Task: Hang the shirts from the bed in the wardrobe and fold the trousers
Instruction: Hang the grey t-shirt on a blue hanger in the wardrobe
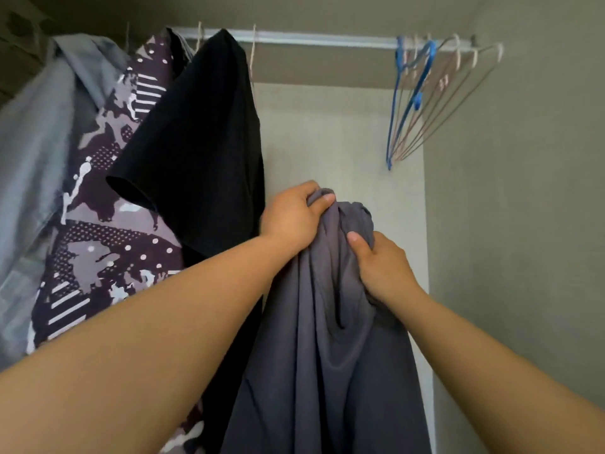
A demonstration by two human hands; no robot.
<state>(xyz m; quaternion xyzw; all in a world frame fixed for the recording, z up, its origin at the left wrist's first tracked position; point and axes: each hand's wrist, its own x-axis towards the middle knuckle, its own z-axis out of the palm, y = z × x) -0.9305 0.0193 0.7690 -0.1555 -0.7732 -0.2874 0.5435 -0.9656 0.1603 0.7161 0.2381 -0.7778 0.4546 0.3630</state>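
My L hand (291,221) and R hand (383,267) both clutch the bunched top of 1 dark grey shirt (327,339), held up btwn them; soft cloth drapes in folds. On the rail (311,39), left: 3 shirts, i.e. black (203,152), patterned (108,208), light grey (36,142). Far right: thin hangers (422,93), 1 blue.

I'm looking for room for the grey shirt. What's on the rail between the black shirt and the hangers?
Head view: the rail is bare between black shirt and hangers, except one thin pale strand beside the shirt.
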